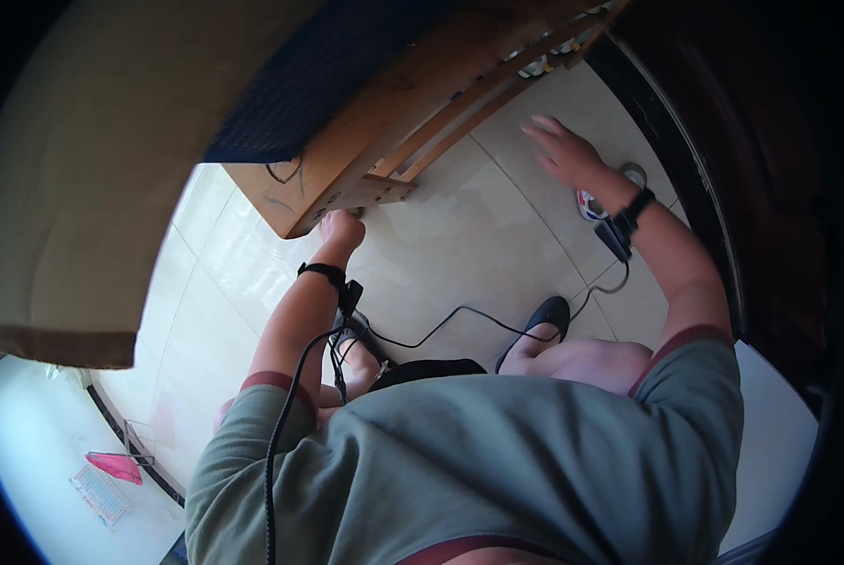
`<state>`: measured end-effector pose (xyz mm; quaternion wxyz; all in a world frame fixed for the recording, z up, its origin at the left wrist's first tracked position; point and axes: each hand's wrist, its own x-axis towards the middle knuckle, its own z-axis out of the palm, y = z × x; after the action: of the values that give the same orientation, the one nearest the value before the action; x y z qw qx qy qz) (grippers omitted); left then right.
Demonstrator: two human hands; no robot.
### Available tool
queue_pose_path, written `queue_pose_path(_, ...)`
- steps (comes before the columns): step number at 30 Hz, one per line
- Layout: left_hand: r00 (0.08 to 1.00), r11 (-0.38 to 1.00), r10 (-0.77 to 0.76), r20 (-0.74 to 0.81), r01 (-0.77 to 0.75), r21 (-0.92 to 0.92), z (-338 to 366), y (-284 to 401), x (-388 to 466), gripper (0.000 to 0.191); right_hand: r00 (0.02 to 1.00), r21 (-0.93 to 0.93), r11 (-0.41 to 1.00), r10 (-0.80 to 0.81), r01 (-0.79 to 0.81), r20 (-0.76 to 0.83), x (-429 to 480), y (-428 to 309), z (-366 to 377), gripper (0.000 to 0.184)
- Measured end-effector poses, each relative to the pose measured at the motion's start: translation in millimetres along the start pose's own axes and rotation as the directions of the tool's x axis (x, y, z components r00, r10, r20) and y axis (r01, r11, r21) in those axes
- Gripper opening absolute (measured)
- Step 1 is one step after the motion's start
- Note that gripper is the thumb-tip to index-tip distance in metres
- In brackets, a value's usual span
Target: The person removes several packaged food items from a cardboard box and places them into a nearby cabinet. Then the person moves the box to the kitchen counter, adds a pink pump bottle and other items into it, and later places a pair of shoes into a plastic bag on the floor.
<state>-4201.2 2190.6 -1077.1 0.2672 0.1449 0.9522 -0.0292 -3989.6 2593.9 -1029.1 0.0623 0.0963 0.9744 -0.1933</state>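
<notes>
A wooden rack point(365, 134) with a solid top and slatted side stands on the tiled floor before me. At its near lower corner is my left hand point(344, 227), its fingers mostly hidden by the wood, so a grip cannot be made out. A small greyish thing shows beside that hand, too little of it to name. My right hand point(566, 152) is over the floor to the right of the slats, fingers apart, holding nothing. Partly beneath the right wrist is a sneaker point(592, 206) with red and white parts. Each wrist wears a black strap with a cabled device.
A large cardboard piece point(90, 176) fills the upper left, beside dark blue material point(287, 106) over the rack. Several shoes point(535, 65) sit at the rack's far end. A black cable point(457, 308) hangs between my wrists. A dark panel point(761, 176) bounds the right.
</notes>
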Motion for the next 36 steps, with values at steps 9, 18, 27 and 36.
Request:
queue_pose_path(9, 0.965, 0.978, 0.172, -0.198, -0.191, -0.083, 13, -4, 24, 0.054, 0.994, 0.178, 0.978, 0.11, -0.112, 0.019, -98, 15, 24, 0.05)
queue_pose_path(18, 0.924, 0.95, 0.297, -0.242, -0.311, -0.02, -25, -21, 19, 0.034, 0.993, 0.298, 0.951, 0.104, -0.085, -0.05, -102, 27, 55, 0.048)
queue_pose_path(27, 0.834, 0.861, 0.506, -0.219, -0.503, 0.072, -12, 61, 75, 0.036, 0.952, 0.348, 0.903, 0.296, -0.251, -0.08, -129, 47, 49, 0.041)
queue_pose_path(36, 0.741, 0.765, 0.633, -0.223, -0.643, 0.033, 2, 94, 116, 0.039, 0.87, 0.2, 0.885, 0.456, -0.421, -0.187, -205, 87, 54, 0.049)
